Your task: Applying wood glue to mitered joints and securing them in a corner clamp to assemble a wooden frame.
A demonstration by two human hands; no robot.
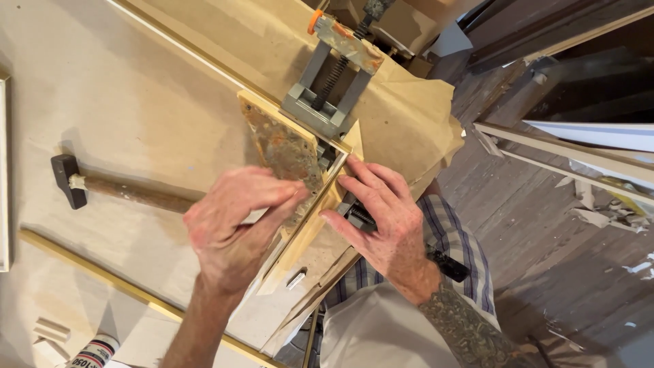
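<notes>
On the paper-covered surface (136, 88), the left hand (235, 228) pinches the pale wooden moulding strip (310, 228) in the rusty grey corner clamp (300, 146), the right hand (381, 215) lies flat with fingers spread, holding nothing; pressing both strips flush at the mitre should keep it tight

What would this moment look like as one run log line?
left hand: pinching at frame corner | right hand: pressing frame piece beside corner clamp | hammer: lying on paper-covered table, untouched

A corner clamp (320, 129), grey with rust-stained plates and two screw handles, is set at the edge of the paper-covered bench. Two pale wooden strips (320, 211) are held in it, met at an angle at the corner, with their free ends slanted toward the bench edge.
</notes>
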